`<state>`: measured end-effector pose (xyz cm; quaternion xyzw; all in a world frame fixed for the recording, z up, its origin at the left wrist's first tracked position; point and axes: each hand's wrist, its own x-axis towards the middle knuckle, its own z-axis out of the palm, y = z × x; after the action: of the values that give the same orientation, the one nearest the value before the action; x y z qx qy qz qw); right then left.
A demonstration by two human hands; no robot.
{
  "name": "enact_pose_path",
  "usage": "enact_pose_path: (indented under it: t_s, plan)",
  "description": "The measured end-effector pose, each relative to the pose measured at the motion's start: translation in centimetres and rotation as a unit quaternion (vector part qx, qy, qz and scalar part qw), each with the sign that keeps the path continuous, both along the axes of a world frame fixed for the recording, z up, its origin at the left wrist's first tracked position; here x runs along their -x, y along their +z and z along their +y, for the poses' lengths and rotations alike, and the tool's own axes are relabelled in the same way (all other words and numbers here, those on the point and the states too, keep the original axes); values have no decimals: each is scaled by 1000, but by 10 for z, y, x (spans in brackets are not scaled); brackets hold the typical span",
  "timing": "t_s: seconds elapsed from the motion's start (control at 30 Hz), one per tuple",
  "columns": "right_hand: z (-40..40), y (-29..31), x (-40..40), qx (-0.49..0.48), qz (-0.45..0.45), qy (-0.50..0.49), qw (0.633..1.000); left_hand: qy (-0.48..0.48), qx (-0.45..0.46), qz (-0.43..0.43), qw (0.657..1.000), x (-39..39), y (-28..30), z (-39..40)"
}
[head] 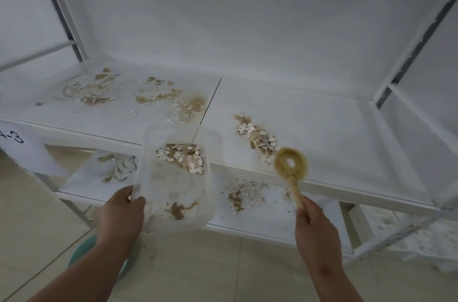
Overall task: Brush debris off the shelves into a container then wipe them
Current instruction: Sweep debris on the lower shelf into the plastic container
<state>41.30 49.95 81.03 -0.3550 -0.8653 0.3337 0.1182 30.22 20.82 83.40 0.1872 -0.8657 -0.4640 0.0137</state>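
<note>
The left hand (121, 212) grips the tub (177, 178), the right hand (313, 225) the brush (292, 168); a fast sweep may fling crumbs (255, 134) past it, I think

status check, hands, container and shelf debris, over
Left hand grips clear plastic container, debris inside. Right hand holds tan round brush near pile on white upper shelf. Several piles left; nothing blocking.
</note>
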Motion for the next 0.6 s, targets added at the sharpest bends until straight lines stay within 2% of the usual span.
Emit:
enact_pose_path:
  t_s: [0.13, 0.27, 0.4, 0.5, 0.6]
  plan:
    - [-2, 2, -17, -15, -40, -38, 998, -67, -12, -27, 997, -14, -10, -4]
    - [-7, 4, -3, -25, -84, 8, 996, -126, -14, -53, 991, -25, -28, -3]
    - [-6, 10, 25, -11, -66, 41, 997, -190, 30, -54, 980, -39, -40, -1]
    - [0, 13, 22, 12, -34, 24, 999, -262, 86, -98, 956, -46, -46, -1]
    - [11, 7, 10, 4, -41, -6, 999, -286, 92, -135, 944, -46, -58, 2]
